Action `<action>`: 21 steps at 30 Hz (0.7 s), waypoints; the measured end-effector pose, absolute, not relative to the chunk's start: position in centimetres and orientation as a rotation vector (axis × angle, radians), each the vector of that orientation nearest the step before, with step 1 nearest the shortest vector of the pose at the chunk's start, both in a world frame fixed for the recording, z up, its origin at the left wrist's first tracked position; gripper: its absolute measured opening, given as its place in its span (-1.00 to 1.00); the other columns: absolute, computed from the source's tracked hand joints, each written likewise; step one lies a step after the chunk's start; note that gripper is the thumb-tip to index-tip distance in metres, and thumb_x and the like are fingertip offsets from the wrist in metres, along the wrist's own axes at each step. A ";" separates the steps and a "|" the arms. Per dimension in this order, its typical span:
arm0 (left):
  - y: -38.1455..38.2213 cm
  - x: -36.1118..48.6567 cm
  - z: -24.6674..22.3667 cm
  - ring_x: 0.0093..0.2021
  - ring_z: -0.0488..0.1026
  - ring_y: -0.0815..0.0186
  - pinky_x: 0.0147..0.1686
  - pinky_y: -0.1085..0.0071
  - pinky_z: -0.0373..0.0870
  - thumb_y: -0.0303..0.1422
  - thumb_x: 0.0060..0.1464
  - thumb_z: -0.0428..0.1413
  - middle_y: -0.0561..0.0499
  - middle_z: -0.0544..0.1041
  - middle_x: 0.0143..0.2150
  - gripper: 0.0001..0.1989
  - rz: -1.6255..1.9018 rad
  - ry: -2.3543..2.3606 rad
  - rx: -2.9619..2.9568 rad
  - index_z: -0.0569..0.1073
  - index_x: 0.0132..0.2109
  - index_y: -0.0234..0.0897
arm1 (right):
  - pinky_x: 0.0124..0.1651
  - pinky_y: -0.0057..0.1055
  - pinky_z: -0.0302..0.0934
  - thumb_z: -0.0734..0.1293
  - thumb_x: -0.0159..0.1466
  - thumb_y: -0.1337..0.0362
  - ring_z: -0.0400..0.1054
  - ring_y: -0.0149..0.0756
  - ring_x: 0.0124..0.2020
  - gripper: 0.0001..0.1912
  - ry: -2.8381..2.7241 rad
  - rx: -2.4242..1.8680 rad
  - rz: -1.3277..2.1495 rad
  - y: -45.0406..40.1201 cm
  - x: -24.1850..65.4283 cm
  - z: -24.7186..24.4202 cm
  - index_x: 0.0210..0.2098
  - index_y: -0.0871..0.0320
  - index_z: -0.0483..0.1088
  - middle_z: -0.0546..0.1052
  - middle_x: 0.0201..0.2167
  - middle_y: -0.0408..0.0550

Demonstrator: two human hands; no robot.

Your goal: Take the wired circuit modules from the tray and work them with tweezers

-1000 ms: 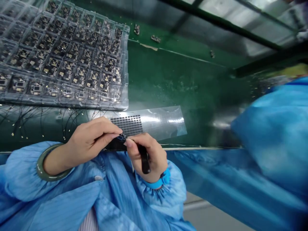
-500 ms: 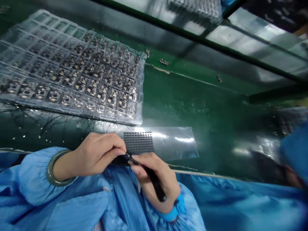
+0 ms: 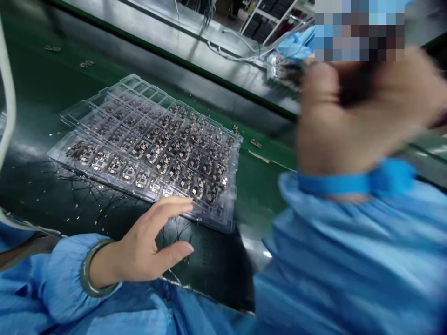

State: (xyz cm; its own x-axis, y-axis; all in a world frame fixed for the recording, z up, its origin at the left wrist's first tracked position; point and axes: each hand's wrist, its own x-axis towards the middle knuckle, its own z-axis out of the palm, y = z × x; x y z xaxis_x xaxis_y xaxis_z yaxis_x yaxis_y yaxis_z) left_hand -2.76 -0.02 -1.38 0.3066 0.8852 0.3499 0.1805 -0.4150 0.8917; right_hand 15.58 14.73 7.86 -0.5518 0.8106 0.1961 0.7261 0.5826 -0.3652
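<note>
My left hand (image 3: 150, 239), with a green bangle at its wrist, is held with thumb and fingers apart and nothing between them, at the front edge of the clear plastic tray (image 3: 228, 223). Rows of small circuit boards (image 3: 164, 163) fill most of the tray's compartments. At the upper right my right hand (image 3: 352, 125), blurred and wearing a blue wrist strap (image 3: 335, 184), is raised close to the camera. Its fingers curl round a dark object that is too blurred to make out.
Thin black wires and small bright bits (image 3: 87, 190) lie in front of the tray. Loose small parts (image 3: 256, 144) rest on the green surface (image 3: 31, 93). A white cable (image 3: 7, 102) runs down the left edge. Shelves (image 3: 265, 21) stand at the back.
My right hand has risen from beside my left hand to the upper right. My left hand has opened. The view has shifted, and the clear sheet with dark squares no longer shows.
</note>
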 end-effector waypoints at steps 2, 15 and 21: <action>0.2 -3.0 -1.5 0.17 0.28 0.21 0.21 0.26 0.21 -0.43 0.13 0.12 -0.18 0.34 0.16 -0.58 1.142 0.972 1.840 0.27 0.13 -0.27 | -0.24 -0.44 0.32 0.18 0.35 0.26 0.44 -0.36 -0.29 -0.81 -2.704 -1.249 0.121 19.1 10.6 7.2 -0.23 0.21 0.38 0.54 -0.35 -0.05; 1.3 -4.0 -2.1 0.16 0.30 0.12 0.19 0.02 0.17 -0.60 0.09 0.08 -0.12 0.49 0.01 -0.65 1.197 1.454 2.201 0.38 0.02 -0.27 | -0.11 -0.26 0.30 0.14 0.33 0.13 0.43 -0.11 -0.07 -0.67 -2.895 -1.318 -0.152 28.3 4.2 0.8 -0.08 0.14 0.42 0.55 -0.08 0.04; 1.4 -2.7 -2.7 0.26 0.18 -0.01 0.20 -0.06 0.07 -0.44 0.17 0.07 -0.16 0.38 0.20 -0.68 0.891 1.665 2.391 0.39 0.08 -0.26 | -0.06 -0.21 0.29 0.05 0.36 0.09 0.40 -0.09 -0.02 -0.59 -2.732 -1.436 -0.105 30.0 7.8 3.1 0.02 0.08 0.37 0.52 -0.05 -0.02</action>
State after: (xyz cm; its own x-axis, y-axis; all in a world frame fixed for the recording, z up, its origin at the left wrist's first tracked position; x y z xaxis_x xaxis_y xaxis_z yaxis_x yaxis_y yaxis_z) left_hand -2.70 1.45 -2.69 0.2335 0.8833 0.4066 0.8280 -0.3998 0.3931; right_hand 7.84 30.04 3.07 -0.5664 0.8204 0.0785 0.8240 0.5655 0.0351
